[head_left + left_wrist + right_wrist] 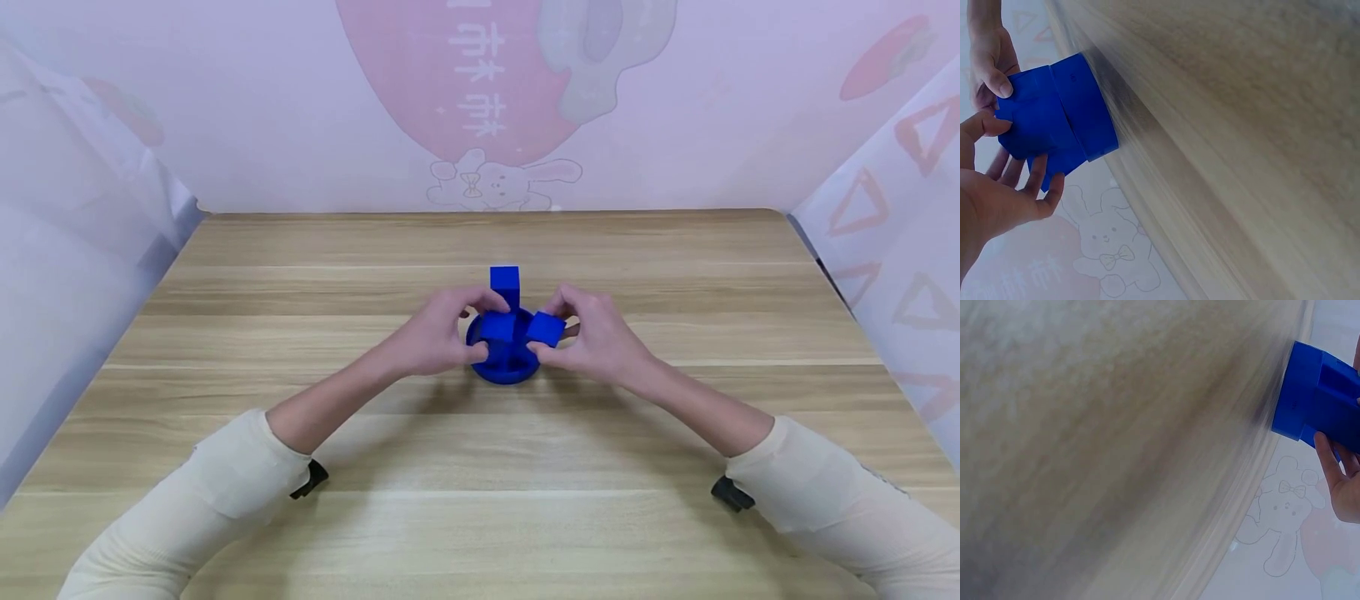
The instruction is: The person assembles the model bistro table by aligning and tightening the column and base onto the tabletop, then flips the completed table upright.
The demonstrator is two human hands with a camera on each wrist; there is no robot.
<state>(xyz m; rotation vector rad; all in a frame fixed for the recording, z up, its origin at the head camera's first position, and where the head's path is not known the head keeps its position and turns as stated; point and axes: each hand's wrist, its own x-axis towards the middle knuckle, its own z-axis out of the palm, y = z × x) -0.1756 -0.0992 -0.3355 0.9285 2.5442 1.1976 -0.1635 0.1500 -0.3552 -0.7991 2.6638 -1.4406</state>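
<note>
A round blue tray (506, 377) with a low rim and inner dividers stands on the table. My left hand (431, 335) holds a blue block (497, 327) between thumb and fingers at the tray's left side. On the right, my right hand (596, 335) pinches a second blue block (546, 329), which is tilted. A third, tall blue block (505, 279) stands upright at the back. In the left wrist view the tray's side wall (1088, 109) shows, with both hands at the blocks. The right wrist view catches only part of my right hand (1347, 490). Fingers hide the blocks' lower ends.
The wood-grain table (480, 500) stretches around the tray. A pale printed curtain (262, 100) rises behind the table's back edge, and white sheets hang at the left (67, 233) and right sides. Small black pieces (310, 479) show under both cream sleeves.
</note>
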